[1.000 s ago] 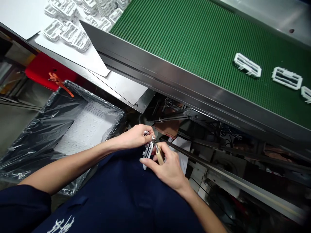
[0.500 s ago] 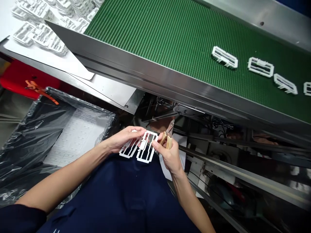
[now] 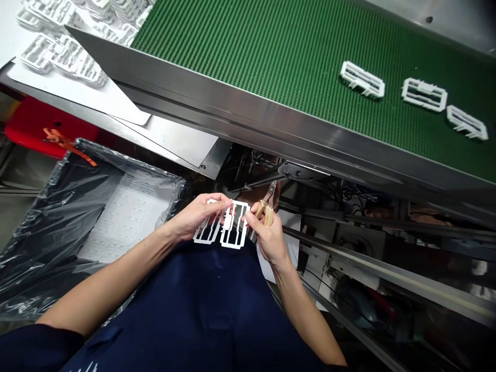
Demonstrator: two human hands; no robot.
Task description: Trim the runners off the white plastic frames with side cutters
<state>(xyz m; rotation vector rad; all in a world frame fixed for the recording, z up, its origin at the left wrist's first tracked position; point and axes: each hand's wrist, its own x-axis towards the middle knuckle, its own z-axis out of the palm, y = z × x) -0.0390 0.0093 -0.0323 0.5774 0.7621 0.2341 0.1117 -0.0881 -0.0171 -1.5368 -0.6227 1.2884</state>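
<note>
One white frame [image 3: 228, 223] is hanging upright in front of the dark blue shirt [image 3: 201, 305], and a second white frame [image 3: 203, 241] is hanging just left of it; whether the two are touching is hard to tell behind the fingers. The left hand [image 3: 203, 209] is pinching at their top edges, its thumb and fingers nearly closed. The right hand [image 3: 269, 237] is pressing its thumb on the first frame's right edge while its other fingers are curling around a pair of cutters [image 3: 268, 199], whose tips are pointing away from both frames. With one hand sharing two jobs, the cutters could be slipping or nicking a thin bar if the grip loosens; squeezing too hard could be bending the bars. Beyond, three frames [image 3: 425, 88] are lying on the green belt [image 3: 251, 57], more stacks [image 3: 79, 62] are covering the surface [image 3: 217, 161], and a lined bin [image 3: 58, 217] is standing left.
</note>
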